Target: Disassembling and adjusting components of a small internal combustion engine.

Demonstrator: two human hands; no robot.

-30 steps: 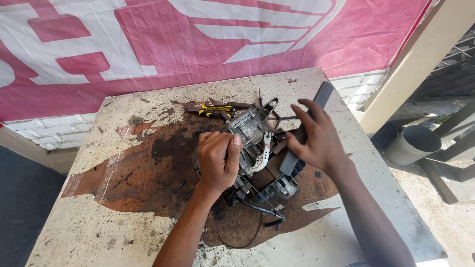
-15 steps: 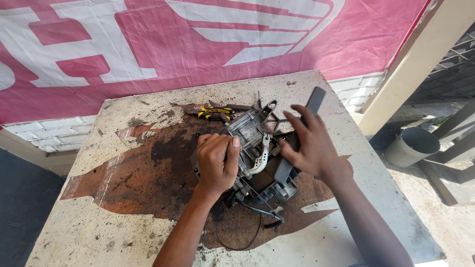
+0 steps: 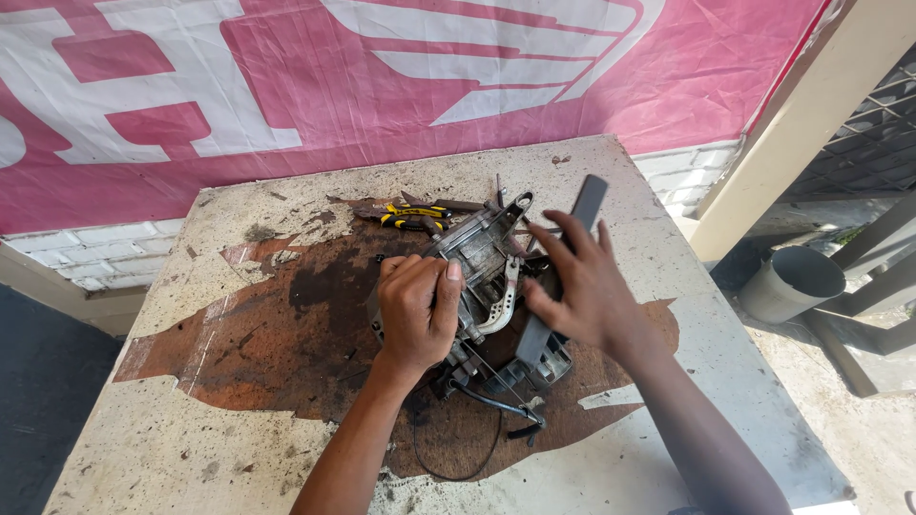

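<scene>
A greasy metal engine part (image 3: 482, 257) with levers and a black cable lies on a stained, rust-coloured table top (image 3: 239, 315). My left hand (image 3: 417, 310) is closed around the part's left side, thumb pressed along its edge. Spread over the right side of the part is my right hand (image 3: 582, 286), fingers apart, above a dark grey flat bar (image 3: 589, 200) that sticks out toward the far edge. A silver curved lever (image 3: 501, 305) shows between the two hands.
Yellow-handled pliers (image 3: 412, 216) lie just behind the part with other small tools. A pink and white banner (image 3: 382, 76) hangs behind the table. A grey pipe end (image 3: 792, 281) and a wooden post (image 3: 811, 124) stand to the right.
My right hand has slid left and nearer across the part's right side. My left hand has kept its grip on the left side.
</scene>
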